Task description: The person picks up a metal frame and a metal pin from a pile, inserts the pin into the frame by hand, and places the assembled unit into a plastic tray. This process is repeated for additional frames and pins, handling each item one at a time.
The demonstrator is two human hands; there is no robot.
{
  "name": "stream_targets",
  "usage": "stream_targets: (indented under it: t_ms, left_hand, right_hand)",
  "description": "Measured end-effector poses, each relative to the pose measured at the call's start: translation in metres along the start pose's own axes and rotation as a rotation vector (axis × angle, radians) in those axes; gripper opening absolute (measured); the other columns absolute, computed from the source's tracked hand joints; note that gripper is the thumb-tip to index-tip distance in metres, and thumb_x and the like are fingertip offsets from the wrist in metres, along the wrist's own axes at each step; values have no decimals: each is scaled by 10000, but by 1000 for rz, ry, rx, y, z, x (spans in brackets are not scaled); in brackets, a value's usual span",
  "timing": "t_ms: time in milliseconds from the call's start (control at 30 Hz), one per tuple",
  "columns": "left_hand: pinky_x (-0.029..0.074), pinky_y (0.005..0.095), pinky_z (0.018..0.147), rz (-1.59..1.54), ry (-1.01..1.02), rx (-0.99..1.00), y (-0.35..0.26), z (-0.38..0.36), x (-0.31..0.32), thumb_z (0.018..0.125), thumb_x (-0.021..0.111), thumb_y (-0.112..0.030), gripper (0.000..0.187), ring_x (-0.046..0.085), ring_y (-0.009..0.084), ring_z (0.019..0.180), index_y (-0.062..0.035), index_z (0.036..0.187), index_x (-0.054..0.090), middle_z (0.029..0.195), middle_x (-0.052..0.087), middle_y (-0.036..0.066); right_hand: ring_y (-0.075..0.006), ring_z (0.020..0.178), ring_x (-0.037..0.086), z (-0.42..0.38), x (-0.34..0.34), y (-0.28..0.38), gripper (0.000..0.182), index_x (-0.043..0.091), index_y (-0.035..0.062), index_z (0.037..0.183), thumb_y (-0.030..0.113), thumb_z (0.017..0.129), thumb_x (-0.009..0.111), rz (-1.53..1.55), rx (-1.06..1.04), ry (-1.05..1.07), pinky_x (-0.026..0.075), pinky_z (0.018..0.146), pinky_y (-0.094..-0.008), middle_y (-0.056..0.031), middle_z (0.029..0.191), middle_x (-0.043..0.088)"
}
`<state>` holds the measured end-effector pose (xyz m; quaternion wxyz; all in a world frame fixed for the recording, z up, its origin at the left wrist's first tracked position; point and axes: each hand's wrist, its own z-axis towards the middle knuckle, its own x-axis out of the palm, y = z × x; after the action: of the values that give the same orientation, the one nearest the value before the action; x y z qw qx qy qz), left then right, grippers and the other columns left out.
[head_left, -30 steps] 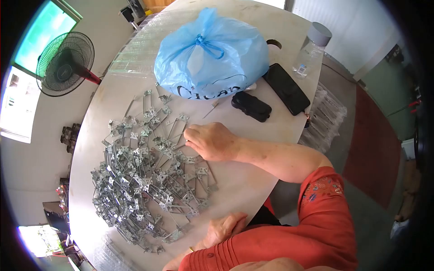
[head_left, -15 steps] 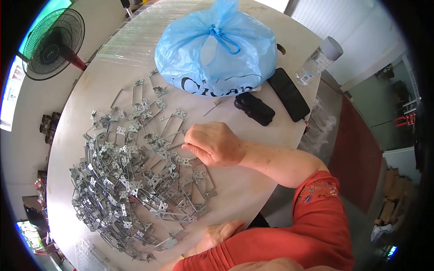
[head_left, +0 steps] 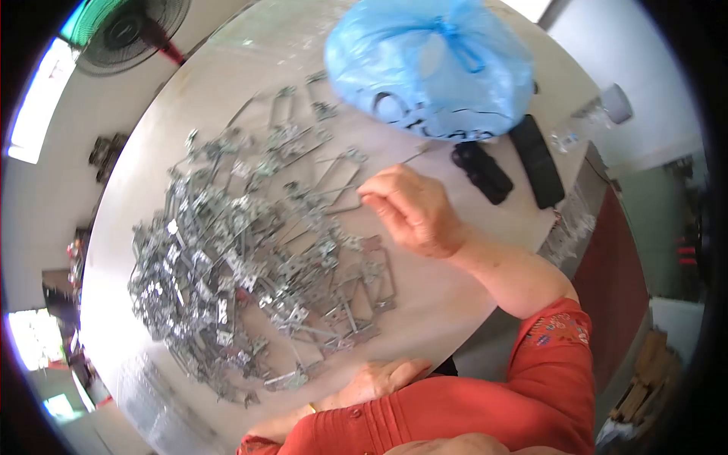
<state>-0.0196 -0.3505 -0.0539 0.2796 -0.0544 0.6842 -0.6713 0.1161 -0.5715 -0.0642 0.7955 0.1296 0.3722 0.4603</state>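
Note:
My right hand is closed in a pinch above the table, its fingertips beside a thin metal rod at the right edge of a large pile. Whether the fingers hold that rod or something small is hidden. The pile consists of many silvery metal brackets with small punched plates and thin rods, tangled together. A few brackets lie looser at its upper right. My left hand rests on the table edge close to my body, fingers stretched out, with nothing visible in it.
A knotted blue plastic bag stands at the back. Right of it lie a black rounded object, a black phone and a clear bottle with a grey cap. A fan stands beyond the table.
The view has swung, so everything on the table appears farther right and higher. My right hand stays by the same rod, still pinched; my left hand stays at the edge.

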Motion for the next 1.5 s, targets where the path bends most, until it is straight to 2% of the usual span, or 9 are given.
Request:
stream_targets:
  t_ms: [100, 167, 333, 467, 633, 867, 1167, 1367, 1500]
  left_hand:
    - [566, 381, 695, -19, -42, -54, -8, -11, -1, 938, 644, -79, 296, 720, 299, 798, 5, 1220, 614, 942, 704, 158]
    - [568, 389, 772, 5, 74, -72, -4, -14, 0, 958, 593, -142, 361, 712, 316, 880, 15, 1283, 582, 1028, 696, 170]
    - [579, 392, 763, -28, 46, -49, 1, -17, 4, 954, 592, -133, 377, 715, 314, 868, 15, 1300, 568, 1015, 696, 161]
    - [584, 388, 746, -58, 77, -53, 4, -18, 5, 958, 582, -139, 404, 719, 308, 859, 13, 1330, 545, 1018, 694, 163]
    - [586, 388, 724, -59, 65, -44, 5, -18, 7, 962, 578, -146, 409, 719, 302, 837, 12, 1338, 540, 1008, 692, 159]
    - [589, 392, 719, -53, 71, -52, 2, -17, 4, 969, 564, -152, 418, 717, 301, 821, -2, 1357, 531, 1005, 688, 158]
    - [596, 381, 733, -49, 86, -44, 7, -19, 9, 970, 563, -159, 429, 722, 297, 861, -2, 1367, 520, 1042, 690, 152]
    - [597, 376, 726, -24, 93, -38, 8, -19, 9, 966, 569, -153, 412, 725, 293, 858, -6, 1350, 535, 1053, 696, 145]
    - [597, 373, 732, -46, 74, -19, 3, -16, 6, 965, 571, -155, 392, 727, 293, 863, -8, 1329, 556, 1026, 703, 144]
  right_hand:
    - [-272, 713, 657, -1, 4, -5, 127, 629, 53, 1003, 10, 903, 693, -1, 13, 4, 518, 593, -358, -90, 875, 658]
    - [-269, 710, 657, -1, 5, -7, 123, 632, 43, 1014, -1, 911, 682, 9, 5, -1, 515, 588, -353, -96, 885, 664]
    - [-244, 735, 665, 1, 2, -2, 126, 636, 23, 1047, -14, 930, 663, -38, 96, 46, 515, 586, -334, -106, 905, 674]
    - [-230, 723, 643, 0, 4, -8, 112, 636, 17, 1051, -17, 945, 649, -34, 48, 32, 503, 589, -322, -110, 917, 672]
    - [-204, 694, 587, -8, 2, -10, 56, 611, 8, 1038, 21, 984, 620, 77, 197, 40, 472, 601, -303, -130, 980, 672]
    - [-214, 688, 633, -2, 3, -4, 48, 603, 5, 1034, 35, 998, 594, 89, 273, 114, 511, 599, -300, -133, 1027, 696]
    - [-237, 677, 664, 0, 1, -3, 45, 615, 19, 1022, 53, 995, 605, 52, 324, 177, 512, 580, -311, -130, 929, 704]
    - [-217, 614, 596, -3, 1, -9, 47, 572, 23, 984, 54, 999, 604, 64, 330, 174, 468, 557, -323, -117, 817, 634]
    - [-159, 620, 568, -5, 3, -12, 59, 551, 34, 1005, 78, 1027, 584, 172, 370, 112, 456, 564, -291, -71, 801, 601]
